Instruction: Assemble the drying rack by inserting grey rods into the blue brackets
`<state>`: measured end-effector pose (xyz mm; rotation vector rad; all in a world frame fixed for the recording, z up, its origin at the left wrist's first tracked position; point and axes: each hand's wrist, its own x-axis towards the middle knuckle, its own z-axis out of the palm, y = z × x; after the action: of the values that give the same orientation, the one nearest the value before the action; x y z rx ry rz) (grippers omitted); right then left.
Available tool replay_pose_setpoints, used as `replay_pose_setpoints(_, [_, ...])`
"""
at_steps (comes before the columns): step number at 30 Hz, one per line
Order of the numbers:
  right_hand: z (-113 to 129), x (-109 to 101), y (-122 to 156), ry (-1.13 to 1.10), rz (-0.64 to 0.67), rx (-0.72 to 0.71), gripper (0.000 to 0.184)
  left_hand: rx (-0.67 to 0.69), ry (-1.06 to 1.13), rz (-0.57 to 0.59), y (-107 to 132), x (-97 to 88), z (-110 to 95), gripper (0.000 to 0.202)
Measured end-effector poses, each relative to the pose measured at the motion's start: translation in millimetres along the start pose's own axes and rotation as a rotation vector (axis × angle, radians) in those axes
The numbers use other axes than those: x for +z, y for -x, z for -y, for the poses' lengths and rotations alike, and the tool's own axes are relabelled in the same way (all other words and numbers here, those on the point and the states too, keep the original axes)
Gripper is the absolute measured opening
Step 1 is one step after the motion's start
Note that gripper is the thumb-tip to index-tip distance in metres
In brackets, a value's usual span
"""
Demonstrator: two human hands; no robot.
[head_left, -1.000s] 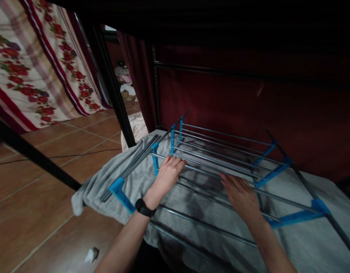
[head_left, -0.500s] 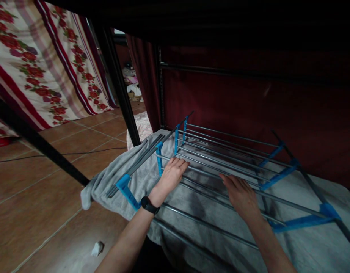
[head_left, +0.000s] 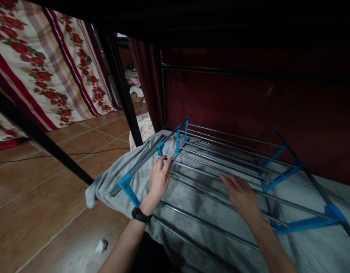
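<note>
A rack of silver metal rods with blue plastic side pieces lies flat on a grey blanket. My left hand, a black watch on its wrist, reaches to the rack's left end, its fingertips at the blue connector and the rod there. My right hand lies on the middle rods with its fingers curled over one of them. A bundle of loose dark rods rests on the blanket at the left of the rack.
Dark red cloth hangs behind the rack under a black frame. Black posts stand at the left. A floral sheet hangs over the brown tiled floor. A scrap of white paper lies on the tiles.
My left hand has slid from on top of the rods to the left end, fingertips now at the blue connector. My right hand has stayed in place. The view has shifted slightly.
</note>
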<state>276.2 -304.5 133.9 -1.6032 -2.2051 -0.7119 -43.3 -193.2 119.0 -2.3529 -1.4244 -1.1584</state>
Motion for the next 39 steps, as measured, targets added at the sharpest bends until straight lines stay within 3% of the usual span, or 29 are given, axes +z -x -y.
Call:
replay_pose_setpoints(7, [9, -2, 7, -0.015, 0.046, -0.005, 0.050, 0.211, -0.088, 0.209, 1, 13.1, -8, 0.040])
replay_pose_setpoints(17, [13, 4, 16, -0.065, 0.139, -0.016, 0.044, 0.219, -0.095, 0.461, 21, 29.0, 3, 0.037])
replay_pose_setpoints(22, [19, 9, 19, -0.098, 0.172, -0.016, 0.041, 0.231, -0.059, 0.501, 36, 37.0, 17, 0.039])
replay_pose_setpoints(29, [48, 13, 32, -0.159, 0.301, 0.063, 0.040, 0.219, 0.012, 0.614, 56, 35.6, 33, 0.038])
replay_pose_setpoints(35, [63, 29, 67, -0.222, 0.325, 0.108, 0.041, 0.220, 0.012, 0.708, 69, 31.8, 20, 0.035])
replay_pose_setpoints(39, [55, 32, 81, -0.215, 0.237, 0.113, 0.039, 0.239, 0.011, 0.678, 65, 28.7, 9, 0.037])
